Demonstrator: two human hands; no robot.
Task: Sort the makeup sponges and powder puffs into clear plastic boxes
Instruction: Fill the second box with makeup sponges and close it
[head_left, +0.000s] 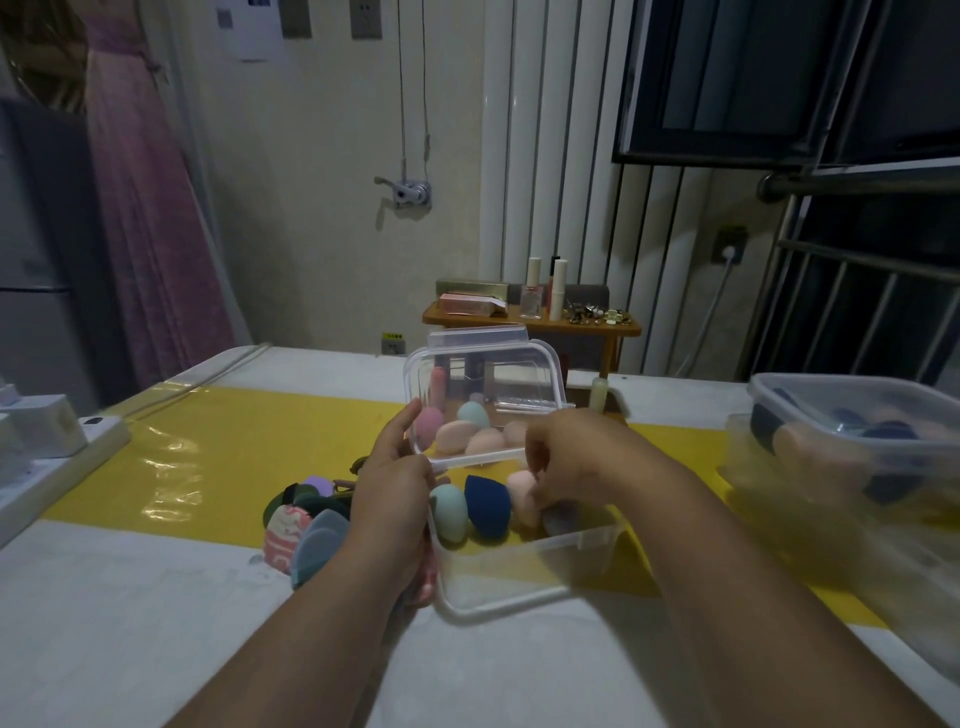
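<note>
A clear plastic box (524, 577) stands on the table in front of me with several makeup sponges inside: a mint one (451, 512), a navy one (487, 504) and a pale pink one (522, 496). My right hand (566, 462) reaches into the box and pinches the pale pink sponge. My left hand (395, 478) holds the box's left side, fingers at the raised clear lid (485, 387). More pastel sponges show through the lid. A pile of loose sponges and puffs (306, 519) lies left of the box.
Two clear lidded boxes (852, 415) with dark and pink sponges stand stacked at the right. A white power strip (57, 452) lies at the left edge. A yellow mat (218, 447) crosses the white table. A small wooden stand (535, 322) with cosmetics sits behind.
</note>
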